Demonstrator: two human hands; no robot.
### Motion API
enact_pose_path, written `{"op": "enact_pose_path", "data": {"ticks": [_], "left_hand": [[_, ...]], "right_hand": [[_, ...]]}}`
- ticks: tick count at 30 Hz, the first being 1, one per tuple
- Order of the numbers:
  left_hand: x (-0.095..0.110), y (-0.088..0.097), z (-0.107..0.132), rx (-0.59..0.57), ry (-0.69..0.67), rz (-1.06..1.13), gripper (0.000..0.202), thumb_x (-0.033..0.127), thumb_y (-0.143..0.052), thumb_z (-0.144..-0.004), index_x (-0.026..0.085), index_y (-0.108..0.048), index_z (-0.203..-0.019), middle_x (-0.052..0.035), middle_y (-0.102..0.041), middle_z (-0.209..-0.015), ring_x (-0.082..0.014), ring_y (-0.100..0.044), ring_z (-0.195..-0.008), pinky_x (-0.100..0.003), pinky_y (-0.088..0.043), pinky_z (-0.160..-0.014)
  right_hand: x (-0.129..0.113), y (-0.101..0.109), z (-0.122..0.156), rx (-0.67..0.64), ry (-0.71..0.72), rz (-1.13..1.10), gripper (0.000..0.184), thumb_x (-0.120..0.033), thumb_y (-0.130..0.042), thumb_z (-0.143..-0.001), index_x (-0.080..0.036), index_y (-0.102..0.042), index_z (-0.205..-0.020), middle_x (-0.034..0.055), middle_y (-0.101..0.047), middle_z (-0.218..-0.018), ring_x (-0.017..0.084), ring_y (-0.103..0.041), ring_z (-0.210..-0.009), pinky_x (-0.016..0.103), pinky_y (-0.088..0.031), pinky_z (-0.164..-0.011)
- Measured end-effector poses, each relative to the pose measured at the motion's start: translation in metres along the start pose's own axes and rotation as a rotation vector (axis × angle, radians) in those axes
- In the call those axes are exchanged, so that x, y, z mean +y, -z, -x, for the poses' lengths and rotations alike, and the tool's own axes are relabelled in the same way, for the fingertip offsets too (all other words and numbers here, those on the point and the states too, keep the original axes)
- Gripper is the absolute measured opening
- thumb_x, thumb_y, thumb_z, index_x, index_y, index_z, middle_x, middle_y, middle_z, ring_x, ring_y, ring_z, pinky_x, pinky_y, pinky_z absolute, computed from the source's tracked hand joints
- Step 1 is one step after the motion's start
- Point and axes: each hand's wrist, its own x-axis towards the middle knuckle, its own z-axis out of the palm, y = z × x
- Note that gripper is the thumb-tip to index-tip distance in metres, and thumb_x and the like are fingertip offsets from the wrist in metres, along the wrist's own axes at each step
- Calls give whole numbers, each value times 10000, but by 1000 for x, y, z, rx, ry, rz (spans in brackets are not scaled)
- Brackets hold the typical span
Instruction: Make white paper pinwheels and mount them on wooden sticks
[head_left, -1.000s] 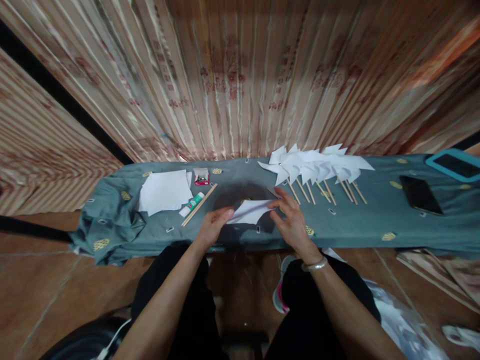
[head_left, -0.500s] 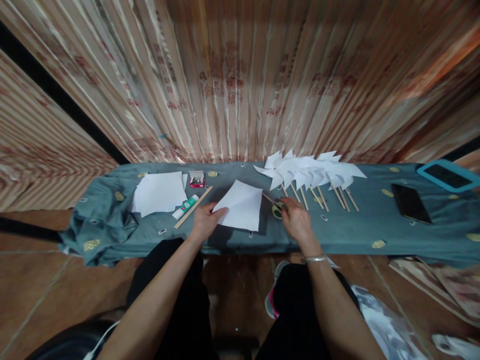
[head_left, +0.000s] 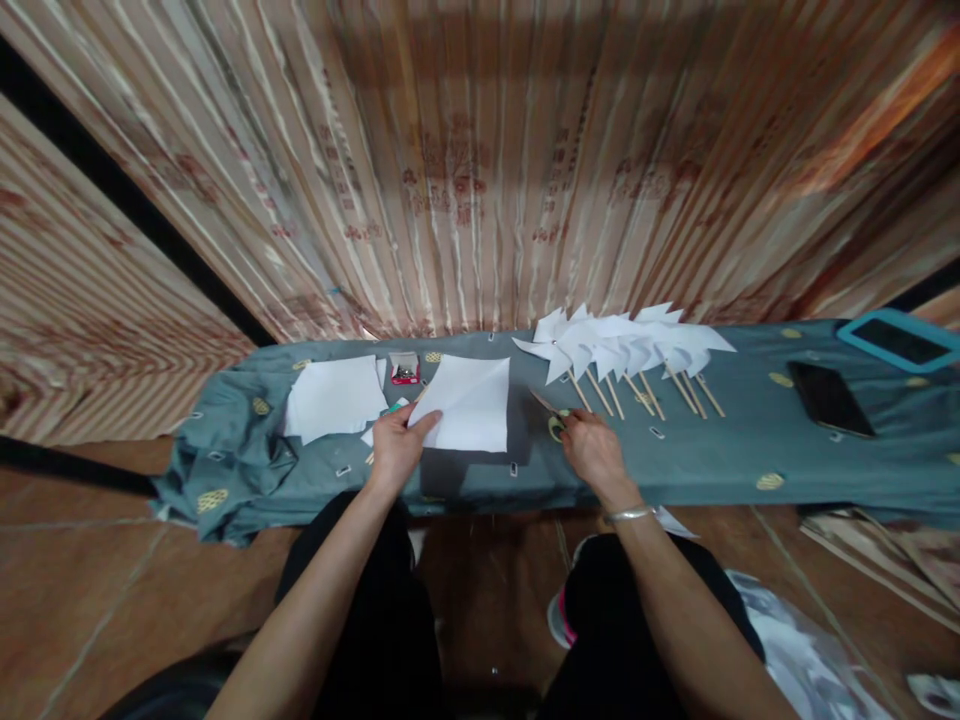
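In the head view, my left hand is pinching the left side of a white sheet between thumb and fingers, holding it over the table, between the far and near edges. My right hand is closing on the handles of the scissors, whose tips are pointing toward the sheet without touching it; I cannot tell whether they are lifted. Near the far edge, a small red box is standing open with small metal pieces inside. Left of it, toward the table's left end, a paper stack is lying flat. Paper pinwheels are overlapping along the far edge, right of the scissors, their sticks slanting toward the near edge.
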Motion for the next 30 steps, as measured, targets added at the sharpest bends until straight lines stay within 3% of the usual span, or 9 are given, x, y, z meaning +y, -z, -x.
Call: {"op": "enact_pose_path", "data": {"ticks": [5, 10, 16, 21, 26, 30], "left_hand": [[16, -20, -15, -59, -110, 7, 322, 378, -751, -603, 144, -781, -823, -13, -738, -716, -207, -654, -685, -282, -518, -623], [5, -38, -34, -93, -91, 77, 328, 388, -755, -624, 142, -780, -839, -26, -744, -739, -195, -652, -659, -278, -510, -596], [-5, -36, -49, -75, 9, 196, 387, 399, -802, -570, 127, -783, -844, -20, -731, -694, -162, -623, -594, -270, -495, -570], [0, -35, -55, -54, -20, 199, 374, 393, -808, -560, 140, -786, -835, -6, -728, -668, -150, -614, -578, -265, -483, -574], [5, -31, -59, -15, -107, 144, 224, 309, -785, -569, 189, -788, -758, -17, -763, -764, -196, -674, -737, -293, -523, -690], [6, -31, -64, 24, -75, 190, 236, 303, -790, -578, 192, -791, -786, -14, -762, -772, -198, -677, -765, -301, -513, -742]], "right_hand": [[-9, 3, -9, -47, -55, 44, 240, -140, -523, -871, -106, -668, -1060, 180, -740, -963, 271, -705, -892, 327, -509, -770], [-12, 6, -13, -106, -34, 74, 236, -109, -501, -859, -122, -691, -997, 155, -748, -882, 261, -716, -856, 306, -506, -738], [-14, 5, -6, -142, 43, 40, 338, -128, -514, -863, -126, -646, -1173, 158, -741, -1036, 265, -701, -932, 317, -512, -799], [-12, 9, -6, -215, 42, -41, 390, -108, -523, -843, -91, -618, -1222, 173, -736, -1053, 285, -693, -966, 342, -511, -840], [0, 5, 2, -262, -92, -405, 412, -181, -584, -828, -156, -619, -1238, 129, -747, -1037, 275, -696, -968, 368, -513, -856], [10, 5, 9, -325, -304, -1036, 369, -308, -746, -704, -195, -703, -1053, 73, -755, -882, 230, -703, -826, 343, -540, -771]]}}
